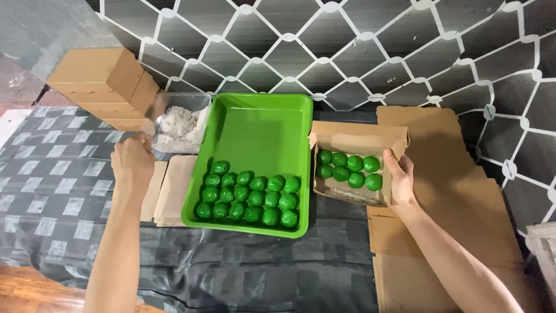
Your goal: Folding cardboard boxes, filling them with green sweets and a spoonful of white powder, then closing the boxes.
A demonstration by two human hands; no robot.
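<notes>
Table cover: a dark checked cloth (pixel 52 197) lies over the surface, nearest the camera, under everything.
Flat cardboard: unfolded brown sheets (pixel 463 232) are stacked at the right, under the right forearm.
Green tray (pixel 255 124): sits in the middle; its near half holds rows of green balls (pixel 249 197), its far half is bare.
Right hand (pixel 399 177): grasps the right wall of the open cardboard box (pixel 356 142), thumb on the inner edge, fingers outside.
Open cardboard box: just right of the tray, touching or nearly touching it; seven green balls (pixel 347 168) lie in two rows toward its far side, the near part unfilled.
Left hand (pixel 133 159): loosely closed around a metal spoon (pixel 157 120), whose bowl reaches to the clear tub.
Paper pieces: brown sheets (pixel 174 188) lie between the left hand and the tray.
Clear tub (pixel 179 124): left of the tray's far corner, holding white flakes.
Closed boxes: brown cartons (pixel 107 81) are stacked far left.
Wall: dark with a white lattice pattern (pixel 359 52) behind.
</notes>
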